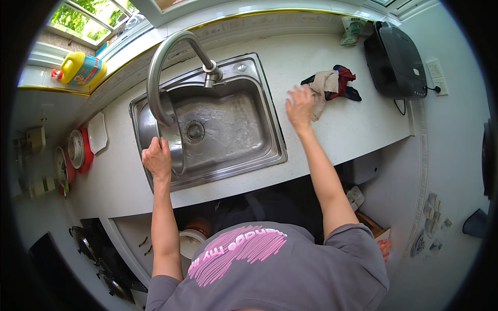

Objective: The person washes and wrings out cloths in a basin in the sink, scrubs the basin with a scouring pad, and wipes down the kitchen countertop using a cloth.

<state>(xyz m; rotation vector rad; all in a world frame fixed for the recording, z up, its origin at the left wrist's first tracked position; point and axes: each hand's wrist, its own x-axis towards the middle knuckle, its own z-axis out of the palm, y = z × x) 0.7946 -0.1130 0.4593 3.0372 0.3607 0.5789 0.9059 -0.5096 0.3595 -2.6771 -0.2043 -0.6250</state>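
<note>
My left hand [156, 159] is closed on the near rim of a round stainless steel basin [177, 149]. The basin sits tilted on its side in the left part of the steel sink [237, 128], beneath the curved faucet [153, 74]. Wet sheen covers the sink floor around the drain [195, 131]. Over the counter right of the sink, my right hand [300, 107] is slightly blurred, fingers apart and holding nothing. Just beyond its fingers lies a beige cloth [326, 82], bunched with a dark red and black cloth [345, 83]; whether the hand touches it I cannot tell.
A black countertop appliance [398, 62] is plugged in at the right wall, near a green-and-white bag [353, 30]. A yellow jug [79, 69] stands on the window ledge. White dish [97, 132] and red-rimmed bowls [79, 149] line the left wall. Below, a bucket [190, 243] stands under the counter.
</note>
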